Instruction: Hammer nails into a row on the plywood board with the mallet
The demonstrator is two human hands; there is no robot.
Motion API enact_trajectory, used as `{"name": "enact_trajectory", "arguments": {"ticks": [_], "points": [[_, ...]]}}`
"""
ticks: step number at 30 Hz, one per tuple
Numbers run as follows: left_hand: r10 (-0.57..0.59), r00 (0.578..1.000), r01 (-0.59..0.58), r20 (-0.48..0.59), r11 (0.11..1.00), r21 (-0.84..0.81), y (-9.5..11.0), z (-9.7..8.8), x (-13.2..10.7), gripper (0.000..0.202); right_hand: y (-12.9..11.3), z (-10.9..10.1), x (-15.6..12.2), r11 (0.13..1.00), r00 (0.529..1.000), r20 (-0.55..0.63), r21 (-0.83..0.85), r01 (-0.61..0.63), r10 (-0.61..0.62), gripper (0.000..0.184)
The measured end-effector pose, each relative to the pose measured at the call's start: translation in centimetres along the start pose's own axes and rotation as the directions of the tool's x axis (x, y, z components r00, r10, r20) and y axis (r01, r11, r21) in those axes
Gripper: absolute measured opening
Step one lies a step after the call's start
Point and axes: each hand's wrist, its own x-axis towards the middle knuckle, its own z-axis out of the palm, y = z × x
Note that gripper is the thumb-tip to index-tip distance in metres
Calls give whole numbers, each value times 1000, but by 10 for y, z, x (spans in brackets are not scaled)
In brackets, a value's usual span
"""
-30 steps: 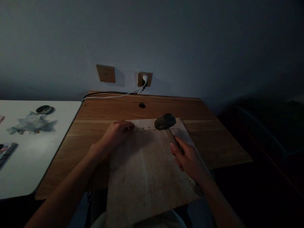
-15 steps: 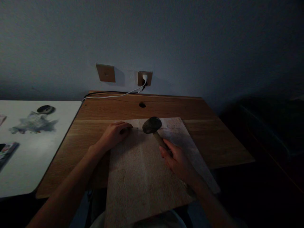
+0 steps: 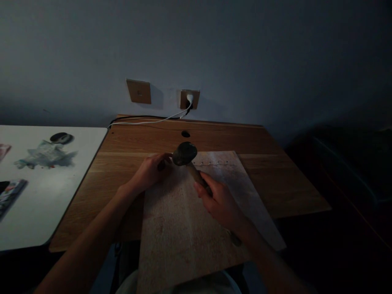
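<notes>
A pale wooden board [image 3: 190, 228] lies on the brown desk [image 3: 128, 143] and overhangs its near edge. My right hand [image 3: 219, 202] is closed round the wooden handle of a hammer [image 3: 184, 153], whose dark head hovers over the board's far left corner. My left hand [image 3: 151, 171] rests at that corner with fingers pinched together, right beside the hammer head; what they hold is too small to make out. A row of small nails [image 3: 214, 162] runs along the board's far edge.
A white table [image 3: 39, 196] with a printed picture and some items stands to the left. On the wall are a switch plate [image 3: 139, 91] and a socket [image 3: 190, 99] with a white plug and cable. Dark furniture fills the right side.
My right hand has carried the hammer leftward along the board's far edge, from its right part to just beside my left hand. The left hand has stayed at the corner.
</notes>
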Motion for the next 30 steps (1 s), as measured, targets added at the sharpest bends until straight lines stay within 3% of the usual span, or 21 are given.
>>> {"name": "enact_trajectory", "arguments": {"ticks": [4,10,15,20,22,25,28,30], "points": [[-43,999,43,-6,999,-21,3,0,1,40,-9,3,1,999,999,-26,-20,32,-33,24],[-119,993,119,-12,993,-28,2,0,1,49,-2,12,9,976,1000,25,-219,2,3,29],[-91,996,90,-5,995,-38,-1,1,1,48,-3,13,8,982,997,-47,-178,57,-66,31],[-77,997,76,-11,997,-31,-2,2,1,49,3,13,6,970,999,10,-242,-35,39,37],[-62,998,62,1,998,-26,-3,3,1,48,6,11,1,983,998,-9,-173,-65,64,39],[-38,999,38,-13,999,-33,-4,5,0,45,8,9,-15,976,977,-94,130,-177,190,55],[-34,999,33,-7,998,-45,-4,5,0,44,10,7,-37,871,895,-241,421,-253,376,80],[-32,999,33,9,999,-36,-3,5,-1,46,14,6,-51,839,840,-328,487,-242,433,88]]}}
